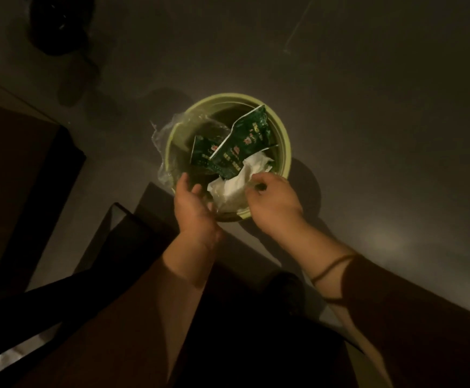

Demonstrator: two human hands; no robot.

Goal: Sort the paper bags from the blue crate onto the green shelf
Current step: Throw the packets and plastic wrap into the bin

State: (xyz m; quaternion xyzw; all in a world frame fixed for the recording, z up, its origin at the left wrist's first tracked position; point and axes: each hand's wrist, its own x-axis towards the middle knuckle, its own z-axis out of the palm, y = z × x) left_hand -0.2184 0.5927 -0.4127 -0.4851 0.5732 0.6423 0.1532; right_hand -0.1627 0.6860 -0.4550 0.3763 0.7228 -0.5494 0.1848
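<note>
A dim room, seen from above. Both hands reach down over the near rim of a round pale-green bin (283,141) that stands on the grey floor (382,121).

The left hand (193,204) is at the bin's near-left edge; its fingers (184,180) are loosely curved and apart, touching the clear plastic liner (162,152) that spills over the rim just beyond them. Whether they actually pinch the liner is too dark to tell.

The right hand (274,201) hangs over the near-right rim with its fingers curled together at the edge of a crumpled white tissue (236,186), which lies between the two hands; they seem to pinch something there, but the blur leaves it uncertain.

Just beyond the fingers of both hands, inside the bin, lie two dark green printed packets (245,141), one leaning over the other.

No blue crate, paper bags or green shelf can be seen here.

A thin band (332,266) circles the right wrist. Dark furniture (26,169) stands to the left of the left hand
</note>
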